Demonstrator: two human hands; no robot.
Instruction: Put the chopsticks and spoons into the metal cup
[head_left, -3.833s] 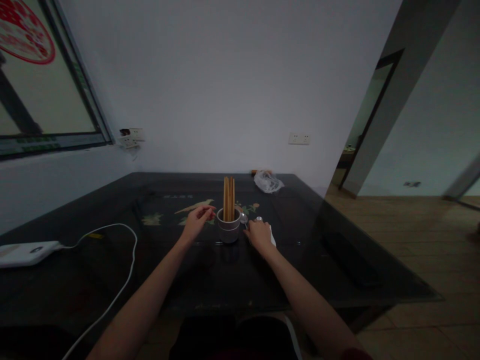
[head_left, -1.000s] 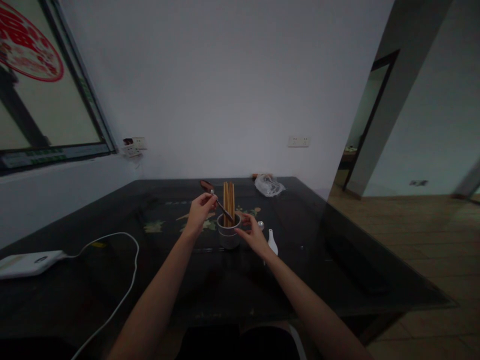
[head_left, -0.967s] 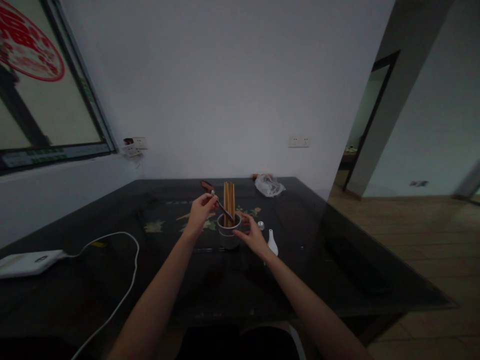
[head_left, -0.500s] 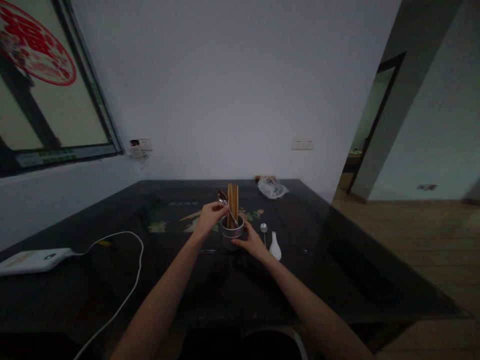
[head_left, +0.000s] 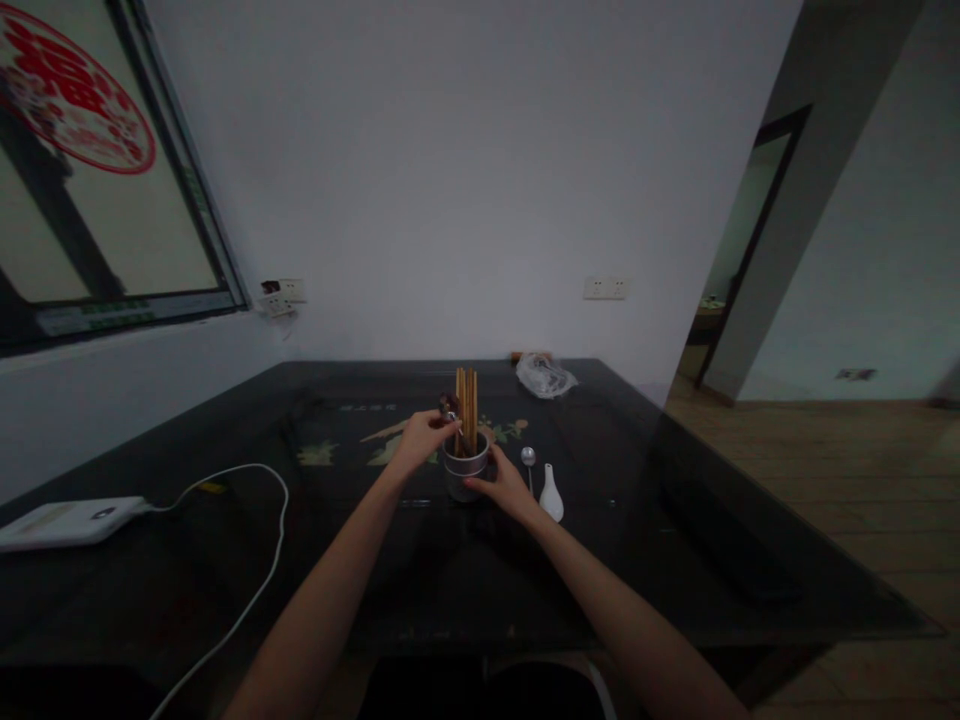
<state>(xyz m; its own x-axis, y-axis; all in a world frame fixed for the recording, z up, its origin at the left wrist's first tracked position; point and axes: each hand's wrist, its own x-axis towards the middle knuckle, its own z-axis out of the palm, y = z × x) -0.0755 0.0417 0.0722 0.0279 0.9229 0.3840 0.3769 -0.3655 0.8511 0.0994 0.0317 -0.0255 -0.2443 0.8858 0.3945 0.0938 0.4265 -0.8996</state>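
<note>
A metal cup [head_left: 465, 478] stands on the dark table, with several wooden chopsticks [head_left: 466, 408] upright in it. My left hand [head_left: 421, 440] pinches a metal spoon [head_left: 448, 404] at the cup's left side; its bowl points up and its handle slopes down into the cup's mouth. My right hand [head_left: 504, 482] is wrapped against the cup's right side, thumb across the front. Just right of that hand lie a small metal spoon [head_left: 528, 457] and a white soup spoon [head_left: 551, 498].
At the table's back lies a crumpled clear plastic bag [head_left: 544, 376]. On the left, a white power bank [head_left: 71, 523] trails a white cable [head_left: 279, 530] over the table's front edge. A dark flat object [head_left: 731, 545] lies to the right. A wall rises behind the table.
The spoon in my left hand has moved down a little and stands more upright, its handle deeper in the cup. My right hand keeps its hold on the cup.
</note>
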